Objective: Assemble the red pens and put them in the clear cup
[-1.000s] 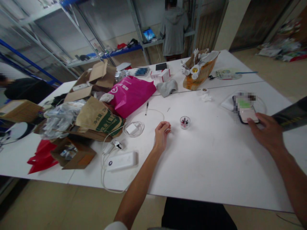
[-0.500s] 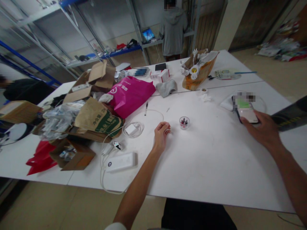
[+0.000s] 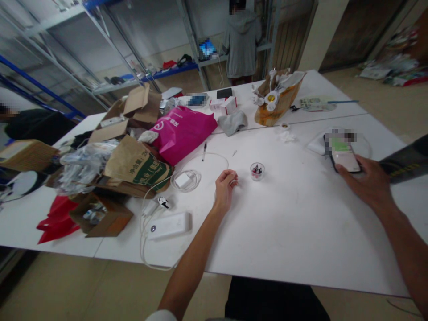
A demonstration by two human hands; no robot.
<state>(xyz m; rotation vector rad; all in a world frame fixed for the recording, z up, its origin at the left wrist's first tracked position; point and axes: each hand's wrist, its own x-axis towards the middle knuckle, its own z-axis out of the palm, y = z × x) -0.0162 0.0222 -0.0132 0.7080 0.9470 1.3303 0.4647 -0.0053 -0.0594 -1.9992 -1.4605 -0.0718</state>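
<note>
My right hand (image 3: 373,182) is closed around the lower edge of a smartphone (image 3: 344,154), its lit screen showing a green patch. My left hand (image 3: 227,185) lies on the white table with the fingers curled and pressed together. Whatever is between those fingers, if anything, is hidden. Just right of it stands a small clear cup (image 3: 257,171) with several small dark and red pieces inside. A thin white cable runs behind my left hand, towards a coiled cable with a white charger (image 3: 183,179).
On the left are a white power bank (image 3: 169,225), a small cardboard box (image 3: 115,218), a brown paper sack (image 3: 133,162) and a magenta bag (image 3: 183,131). A pen (image 3: 204,151) and grey cloth (image 3: 233,122) lie further back. A dark cylinder (image 3: 409,159) is beyond my right hand. A person (image 3: 241,44) stands behind the table.
</note>
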